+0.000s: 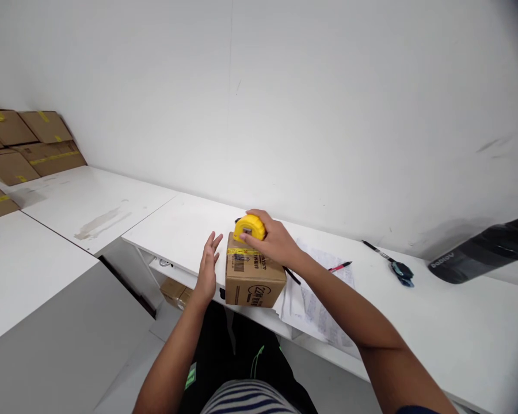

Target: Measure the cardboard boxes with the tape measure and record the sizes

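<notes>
A brown cardboard box (255, 280) with black print and a strip of yellow tape stands at the front edge of the white desk. My right hand (274, 237) grips a yellow tape measure (249, 226) at the back of the box's top. Whether any blade is pulled out I cannot tell. My left hand (207, 267) is just left of the box, fingers stretched out, holding nothing. Printed papers (317, 293) lie right of the box, partly under my right forearm, with a red and black pen (341, 266) on them.
A dark watch-like item with a strap (400, 270) and a black bottle (479, 253) are on the desk to the right. Several taped cartons (47, 129) are stacked at the far left. Another carton (175, 292) sits on the shelf below. A white wall (259, 115) rises behind.
</notes>
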